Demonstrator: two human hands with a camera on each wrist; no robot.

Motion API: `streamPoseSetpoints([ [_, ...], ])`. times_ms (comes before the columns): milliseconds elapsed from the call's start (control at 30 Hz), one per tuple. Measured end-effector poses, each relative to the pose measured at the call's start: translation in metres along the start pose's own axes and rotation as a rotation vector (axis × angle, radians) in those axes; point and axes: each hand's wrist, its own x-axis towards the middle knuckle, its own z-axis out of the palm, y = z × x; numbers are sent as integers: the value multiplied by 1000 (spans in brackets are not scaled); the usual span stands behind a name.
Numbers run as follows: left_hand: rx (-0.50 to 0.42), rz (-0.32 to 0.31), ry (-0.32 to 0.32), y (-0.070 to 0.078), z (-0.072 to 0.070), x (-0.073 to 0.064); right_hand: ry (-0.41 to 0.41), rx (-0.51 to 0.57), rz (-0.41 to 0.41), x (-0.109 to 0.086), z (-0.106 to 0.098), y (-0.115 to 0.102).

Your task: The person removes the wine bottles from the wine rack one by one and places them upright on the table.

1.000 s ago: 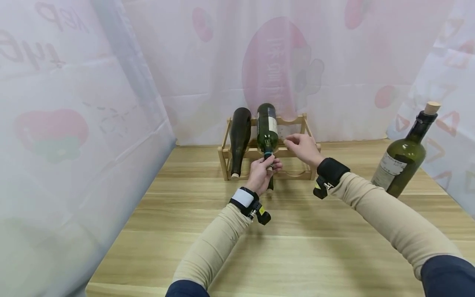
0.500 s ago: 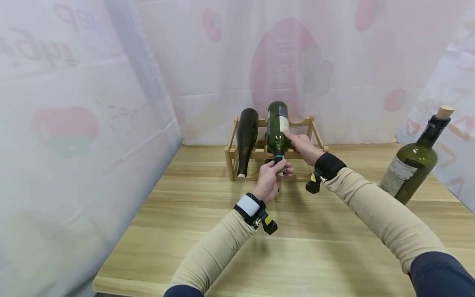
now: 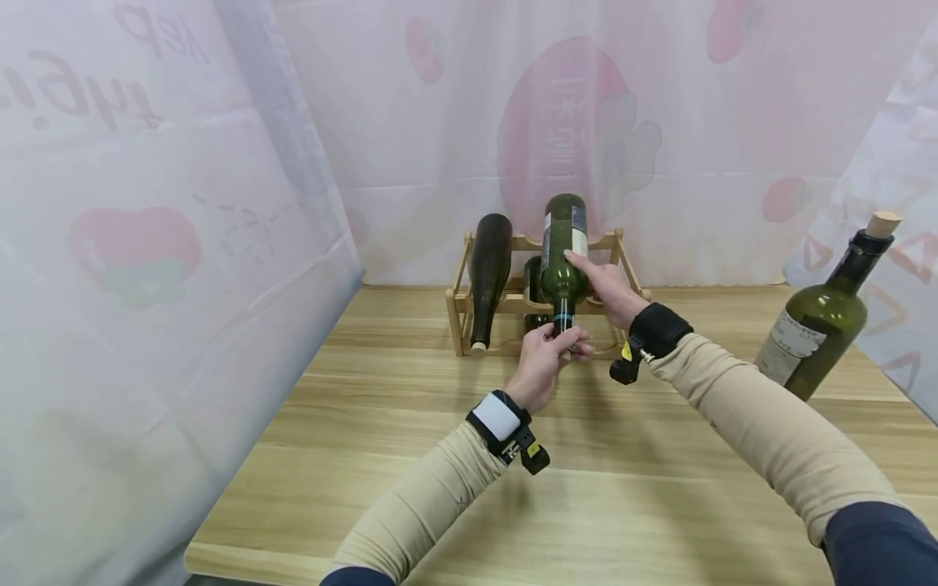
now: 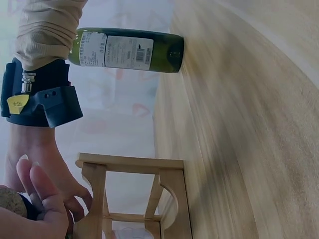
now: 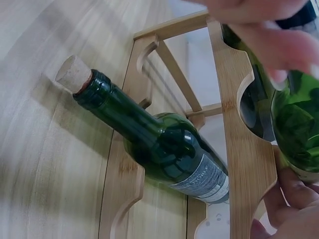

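Note:
A green wine bottle with a pale label slants above the wooden wine rack, neck toward me. My left hand grips its neck; the bottle's cork pokes out beside those fingers in the left wrist view. My right hand holds the bottle's body from the right, thumb on top near the label and fingers under it in the right wrist view. In the rack's lower tier lies another corked green bottle. A dark bottle rests in the upper left slot, its cork facing me.
A corked green bottle stands upright on the wooden table at the right, partly behind my right forearm. Printed white curtains hang behind the rack and along both sides.
My right hand, at first apart from the bottle, has come to hold its body. The held bottle has shifted right over the rack and risen slightly, uncovering the lower bottle.

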Motion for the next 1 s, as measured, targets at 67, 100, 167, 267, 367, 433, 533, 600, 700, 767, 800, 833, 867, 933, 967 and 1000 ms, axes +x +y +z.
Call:
streamPoseSetpoints([
  [67, 13, -2, 2, 0, 2, -1, -8, 1, -4, -1, -2, 1],
  [100, 19, -1, 3, 0, 3, -1, -12, 8, -5, -1, -3, 1],
  [167, 31, -3, 3, 1, 4, -2, -20, 10, -6, -3, -4, 0],
  [267, 49, -2, 3, 0, 6, -4, -30, 4, 4, -11, -5, -7],
  [367, 57, -8, 3, 2, 8, -5, -21, -9, 15, -13, -6, -8],
  [433, 54, -12, 5, 2, 10, -6, 5, -24, 14, -10, -8, -5],
  [533, 50, -15, 3, 3, 11, -7, 45, -55, -4, -8, -9, -3],
  [600, 48, -17, -1, 3, 12, -7, 66, -58, -16, -10, -10, -3],
  [700, 55, -24, -12, 3, 12, -8, 48, -49, -28, -11, -12, -4],
  [767, 59, -29, -19, 2, 12, -8, 27, -33, -29, -13, -13, -3],
  [800, 58, -32, -21, 2, 12, -8, 12, -29, -28, -14, -14, -3],
  [833, 62, -33, -24, 2, 13, -8, -2, -30, -28, -14, -14, -3],
  [867, 62, -34, -25, 3, 13, -9, -10, -32, -29, -15, -15, -3],
  [933, 55, -38, -20, 3, 14, -10, -6, -28, -28, -15, -15, -2],
  [967, 53, -39, -17, 3, 15, -10, -10, -31, -31, -15, -15, -2],
  [1000, 49, -40, -14, 3, 15, -10, -8, -25, -31, -15, -15, -2],
])
